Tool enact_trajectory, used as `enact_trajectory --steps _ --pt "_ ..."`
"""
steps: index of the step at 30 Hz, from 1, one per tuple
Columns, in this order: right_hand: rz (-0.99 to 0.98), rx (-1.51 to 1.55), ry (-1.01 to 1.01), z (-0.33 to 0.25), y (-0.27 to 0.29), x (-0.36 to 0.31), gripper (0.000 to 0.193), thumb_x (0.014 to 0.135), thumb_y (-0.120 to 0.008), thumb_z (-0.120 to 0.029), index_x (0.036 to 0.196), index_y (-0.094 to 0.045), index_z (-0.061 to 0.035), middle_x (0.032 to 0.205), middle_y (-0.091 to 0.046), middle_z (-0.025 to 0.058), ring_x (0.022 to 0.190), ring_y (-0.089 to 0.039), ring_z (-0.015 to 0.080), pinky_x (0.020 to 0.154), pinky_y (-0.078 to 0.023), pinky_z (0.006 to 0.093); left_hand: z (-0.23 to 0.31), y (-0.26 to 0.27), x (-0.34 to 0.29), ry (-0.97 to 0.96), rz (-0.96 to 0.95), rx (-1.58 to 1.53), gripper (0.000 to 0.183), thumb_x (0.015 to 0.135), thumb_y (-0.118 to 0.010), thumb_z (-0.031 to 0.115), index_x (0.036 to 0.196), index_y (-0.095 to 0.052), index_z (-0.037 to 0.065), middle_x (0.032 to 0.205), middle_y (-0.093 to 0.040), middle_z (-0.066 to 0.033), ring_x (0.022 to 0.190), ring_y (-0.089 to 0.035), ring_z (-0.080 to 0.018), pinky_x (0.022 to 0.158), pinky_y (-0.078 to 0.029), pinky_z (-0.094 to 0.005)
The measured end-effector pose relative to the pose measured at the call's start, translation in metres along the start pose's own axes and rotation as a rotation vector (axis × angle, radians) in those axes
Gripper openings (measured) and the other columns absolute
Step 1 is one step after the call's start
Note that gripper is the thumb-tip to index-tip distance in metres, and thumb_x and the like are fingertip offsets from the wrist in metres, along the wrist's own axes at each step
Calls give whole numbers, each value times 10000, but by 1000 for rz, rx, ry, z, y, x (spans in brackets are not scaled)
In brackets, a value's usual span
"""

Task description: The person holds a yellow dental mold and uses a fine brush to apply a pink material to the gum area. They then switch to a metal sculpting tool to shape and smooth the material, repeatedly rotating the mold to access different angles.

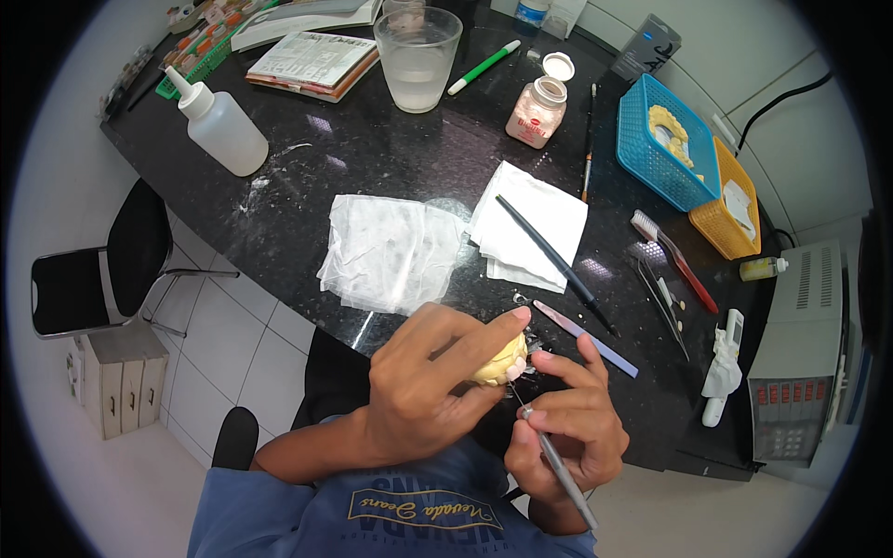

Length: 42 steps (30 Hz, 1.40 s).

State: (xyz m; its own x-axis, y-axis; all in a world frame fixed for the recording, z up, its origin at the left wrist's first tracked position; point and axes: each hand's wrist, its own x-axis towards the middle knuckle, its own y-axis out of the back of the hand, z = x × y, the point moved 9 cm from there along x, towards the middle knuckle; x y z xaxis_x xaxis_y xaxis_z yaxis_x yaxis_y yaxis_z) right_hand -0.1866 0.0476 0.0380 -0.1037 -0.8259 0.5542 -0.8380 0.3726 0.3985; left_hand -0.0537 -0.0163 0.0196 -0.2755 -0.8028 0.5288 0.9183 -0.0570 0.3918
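Observation:
My left hand [419, 386] is closed around a yellow dental cast [503, 361], with pale pinkish teeth on its right side. Its fingers hide much of the cast. In my right hand [581, 423] a slim dental carving tool [561, 472] with a grey metal handle is gripped like a pen. The tool's thin tip meets or nearly meets the lower edge of the teeth; contact is too small to tell. Just beyond the right fingers lies a lilac nail file [595, 344]. A dark pen-like tool [549, 244] rests across a folded white napkin [528, 223].
A wrinkled tissue [391, 251] lies ahead of my left hand. Farther back stand a squeeze bottle [223, 130], a glass of cloudy liquid [418, 65] and an uncapped jar [538, 113]. Rightward are tweezers [662, 307], a red toothbrush [684, 265] and a blue basket [651, 163].

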Motion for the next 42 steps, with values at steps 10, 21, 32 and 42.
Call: enact_trajectory --steps 10,21,32,42 --pt "7 7 -19 3 0 -1 170 746 -754 -70 850 -622 -95 707 -665 23 930 -724 301 1062 -402 513 -1 0 -2 -3 3 6 520 656 -793 1 1167 -715 57 794 -593 -56 627 -548 -115 533 -448 -241" --pt "-1 25 7 -1 1 -1 195 733 -756 -49 862 -617 -93 707 -667 32 937 -723 304 1079 -383 514 1 -1 0 -23 -1 -2 524 621 -789 13 1140 -718 39 761 -597 -70 625 -553 -158 539 -448 -271" --pt "3 -16 7 -2 3 -1 200 741 -767 -72 867 -616 -106 717 -673 18 962 -709 295 1086 -367 533 2 -1 3 2 -4 -23 490 611 -777 -10 1096 -726 33 727 -607 -63 619 -551 -170 543 -437 -281" --pt "-2 -11 -3 -1 3 -1 200 736 -774 -78 861 -621 -108 724 -676 13 964 -702 291 1099 -344 541 0 -2 4 20 -39 -34 474 617 -775 -14 1086 -726 33 757 -642 -71 625 -563 -174 546 -441 -283"
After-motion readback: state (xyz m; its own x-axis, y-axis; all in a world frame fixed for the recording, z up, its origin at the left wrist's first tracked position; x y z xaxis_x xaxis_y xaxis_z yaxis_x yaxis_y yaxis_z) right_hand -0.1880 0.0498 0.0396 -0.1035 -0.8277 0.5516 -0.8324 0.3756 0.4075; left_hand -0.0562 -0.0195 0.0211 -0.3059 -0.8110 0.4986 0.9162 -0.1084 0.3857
